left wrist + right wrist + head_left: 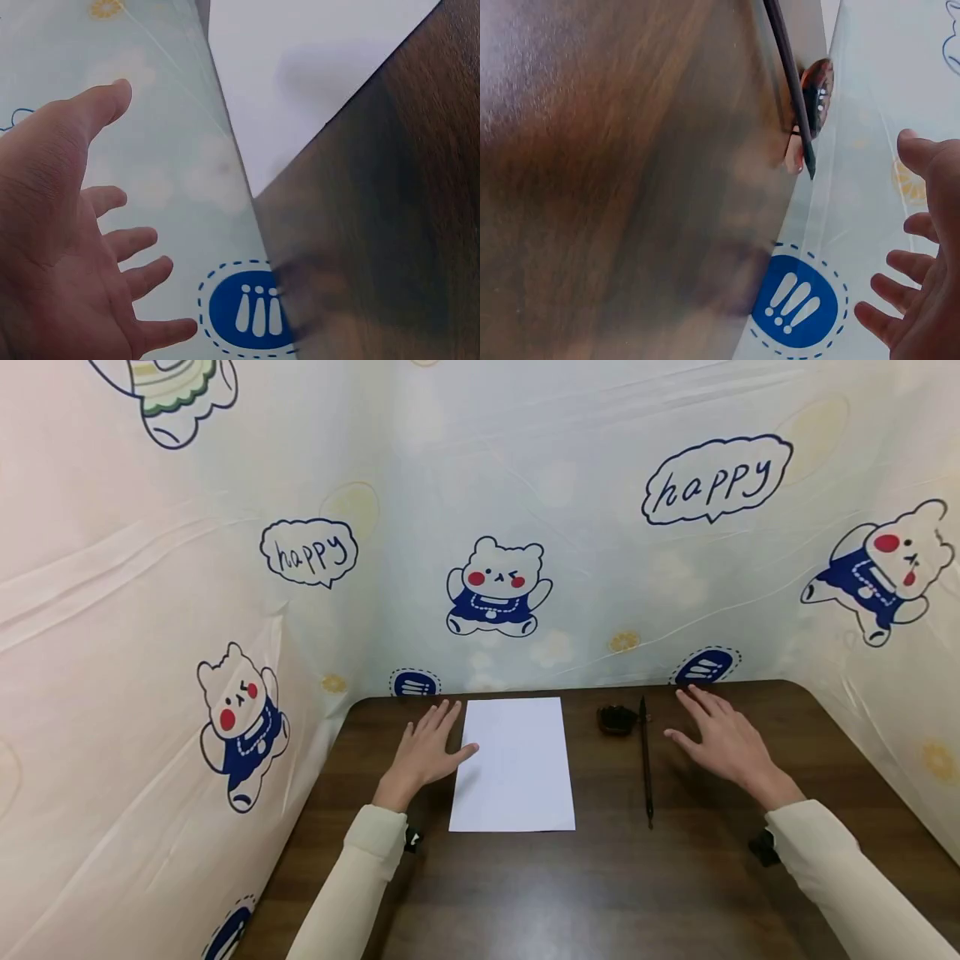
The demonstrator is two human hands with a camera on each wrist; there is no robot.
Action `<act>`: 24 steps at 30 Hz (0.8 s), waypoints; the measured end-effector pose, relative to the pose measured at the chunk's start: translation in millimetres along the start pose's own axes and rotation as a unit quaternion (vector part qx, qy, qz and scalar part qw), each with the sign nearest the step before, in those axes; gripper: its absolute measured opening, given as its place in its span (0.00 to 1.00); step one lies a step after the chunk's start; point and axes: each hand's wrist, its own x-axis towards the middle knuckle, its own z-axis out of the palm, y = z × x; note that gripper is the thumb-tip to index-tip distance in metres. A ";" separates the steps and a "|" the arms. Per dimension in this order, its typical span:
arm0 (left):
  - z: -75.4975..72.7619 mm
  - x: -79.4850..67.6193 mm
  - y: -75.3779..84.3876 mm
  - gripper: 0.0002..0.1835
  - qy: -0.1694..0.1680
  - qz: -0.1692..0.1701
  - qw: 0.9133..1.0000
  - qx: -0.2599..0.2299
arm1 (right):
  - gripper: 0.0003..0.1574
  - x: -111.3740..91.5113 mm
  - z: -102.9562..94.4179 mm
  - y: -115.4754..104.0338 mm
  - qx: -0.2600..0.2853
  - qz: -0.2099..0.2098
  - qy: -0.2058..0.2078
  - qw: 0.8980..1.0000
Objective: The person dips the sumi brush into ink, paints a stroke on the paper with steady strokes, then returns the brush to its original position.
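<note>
The white paper (517, 768) lies flat, with its far edge near the back edge of the brown counter (540, 893). Wide counter shows on the near side of the paper. The left hand (423, 752) is by the paper's left edge, fingers spread, holding nothing. Right of the paper come a small dark thing (617, 720), a thin dark stick (647, 768), then the right hand (723, 743), fingers also spread, holding nothing. Behind the paper is a pale sheet (600, 568) with bears. I cannot tell if the small dark thing has anything inside.
</note>
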 end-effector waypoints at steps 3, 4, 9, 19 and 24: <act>-1.0 -1.4 2.9 0.50 0.004 0.009 1.000 0.002 | 0.49 -3.1 0.0 -4.1 0.003 -0.011 0.009 1.000; -1.3 -1.9 3.9 0.50 0.005 0.012 1.000 0.002 | 0.49 -3.9 0.1 -5.4 0.004 -0.013 0.012 1.000; -4.1 -5.5 8.8 0.48 0.014 0.026 1.000 0.002 | 0.45 -7.5 0.0 -11.8 0.006 -0.023 0.024 0.999; 6.0 -22.3 7.6 0.48 0.001 0.029 1.000 -0.007 | 0.42 -23.7 6.1 -26.4 0.001 -0.064 0.033 0.997; 14.0 -31.1 7.8 0.47 -0.006 0.029 0.999 -0.016 | 0.41 -31.0 13.6 -33.1 0.004 -0.075 0.022 0.997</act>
